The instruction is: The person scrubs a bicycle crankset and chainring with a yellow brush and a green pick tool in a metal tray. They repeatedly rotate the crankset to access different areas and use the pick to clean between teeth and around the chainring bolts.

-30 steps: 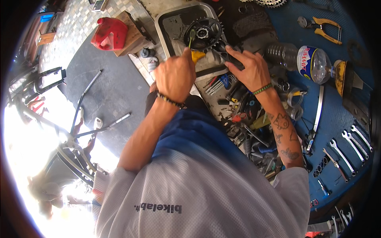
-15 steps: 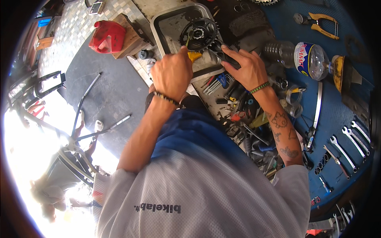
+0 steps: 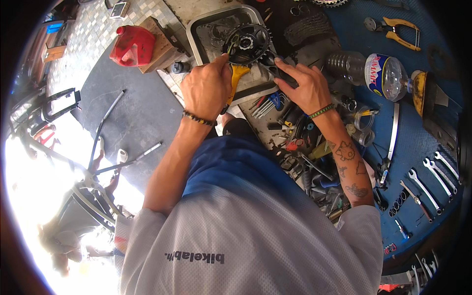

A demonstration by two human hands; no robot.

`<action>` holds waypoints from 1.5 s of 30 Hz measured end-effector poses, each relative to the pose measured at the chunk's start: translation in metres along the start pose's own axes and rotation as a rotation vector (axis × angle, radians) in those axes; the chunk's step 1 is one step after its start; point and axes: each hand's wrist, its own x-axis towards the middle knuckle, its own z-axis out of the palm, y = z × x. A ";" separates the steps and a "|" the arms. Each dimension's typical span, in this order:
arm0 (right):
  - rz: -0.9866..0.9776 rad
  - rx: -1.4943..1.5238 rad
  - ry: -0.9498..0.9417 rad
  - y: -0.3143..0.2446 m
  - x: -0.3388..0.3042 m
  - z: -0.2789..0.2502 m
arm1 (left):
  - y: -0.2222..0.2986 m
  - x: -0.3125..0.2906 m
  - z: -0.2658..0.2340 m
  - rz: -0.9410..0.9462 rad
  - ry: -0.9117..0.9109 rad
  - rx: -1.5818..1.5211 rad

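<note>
Black toothed chainring [image 3: 246,43] with crank arm, held over the metal tray [image 3: 206,24]. Right hand [image 3: 300,83] grasps the crank arm, whose long axis runs from the chainring toward that hand. Left hand [image 3: 209,88], just beside the chainring and nearer, is clenched on a yellow-handled tool [image 3: 237,76].

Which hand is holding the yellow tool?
The left hand grips the yellow tool beside the toothed black gear. The right hand holds the gear's black arm instead.
</note>
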 end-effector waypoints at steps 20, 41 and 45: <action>-0.007 -0.011 -0.037 -0.003 0.000 -0.005 | 0.003 -0.024 0.010 0.048 -0.027 0.037; -0.016 -0.022 -0.018 -0.002 -0.004 -0.005 | 0.002 -0.011 0.013 0.020 0.013 -0.192; -0.033 -0.001 -0.016 -0.001 -0.006 -0.003 | 0.008 -0.012 0.019 0.033 0.017 -0.219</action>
